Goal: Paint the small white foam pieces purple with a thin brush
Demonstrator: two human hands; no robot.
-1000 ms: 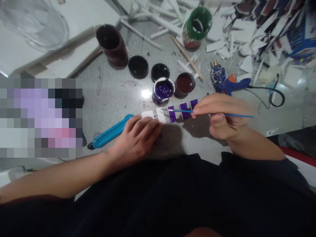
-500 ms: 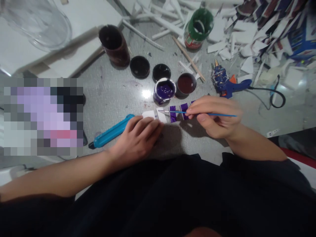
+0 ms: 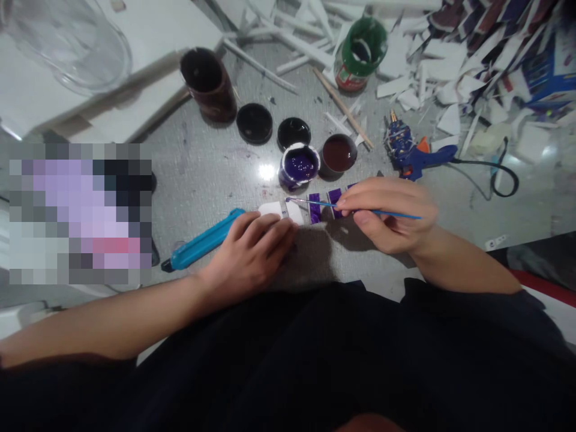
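Note:
My right hand (image 3: 389, 213) pinches a thin blue paintbrush (image 3: 315, 203), its tip resting on the white part of a small ladder-like strip (image 3: 310, 209) with purple-painted squares. My left hand (image 3: 252, 249) lies with its fingers curled over the strip's white left end, pressing it to the grey table. A pot of purple paint (image 3: 299, 165) stands open just behind the strip, with a pot of brown paint (image 3: 338, 154) beside it.
A teal craft knife (image 3: 202, 243) lies left of my left hand. Two black lids (image 3: 273, 127), a dark jar (image 3: 209, 84), a green-rimmed jar (image 3: 360, 53), a blue glue gun (image 3: 416, 155) with its cord, wooden sticks and many white scraps crowd the back and right.
My right hand and the brush slid left along the strip; the brush tip now sits over the white section nearer my left hand. My left hand stayed put.

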